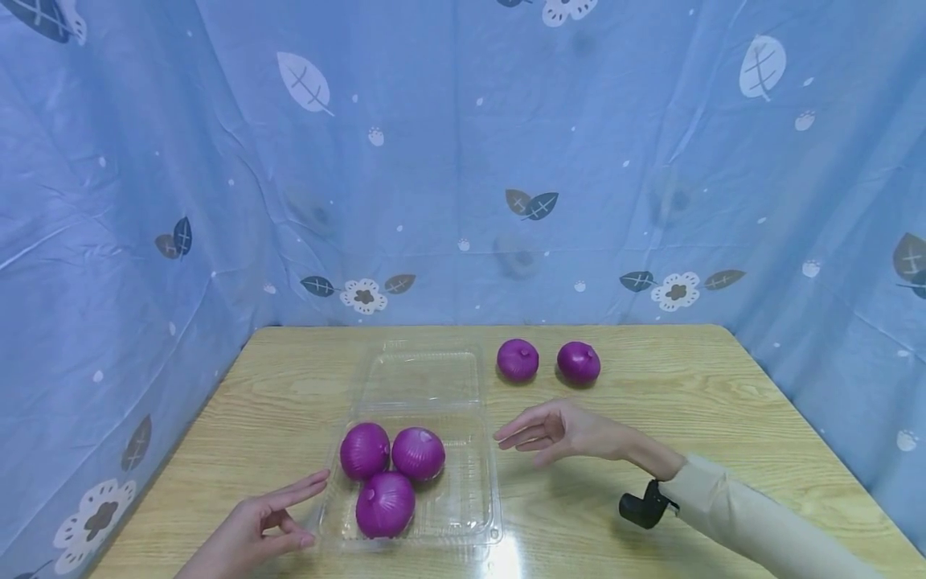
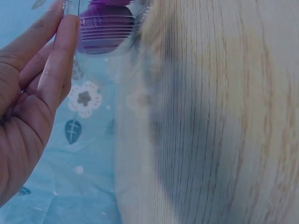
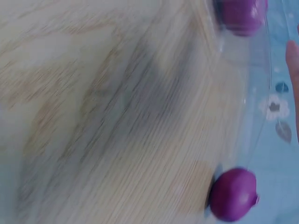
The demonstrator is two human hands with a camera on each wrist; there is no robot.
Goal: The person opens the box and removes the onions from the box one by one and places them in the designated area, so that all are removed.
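A clear plastic clamshell box [image 1: 466,498] lies on the table with its lid [image 1: 423,378] folded back. Inside its left part sit three purple onions, one at back left [image 1: 365,452], one at back right [image 1: 418,454] and one in front [image 1: 386,505]. At the box's left side is my left hand [image 1: 255,527], fingers extended and thumb apart; its fingertips reach the box's edge in the left wrist view. My right hand [image 1: 560,430] hovers right of the box, fingers loosely bent, holding nothing. Beyond it two more onions, a left one [image 1: 517,360] and a right one [image 1: 579,363], rest on the table.
The wooden table [image 1: 694,386] has blue patterned curtains [image 1: 463,161] behind it and along both sides. A black device [image 1: 642,507] is strapped at my right wrist, below the beige sleeve [image 1: 752,511].
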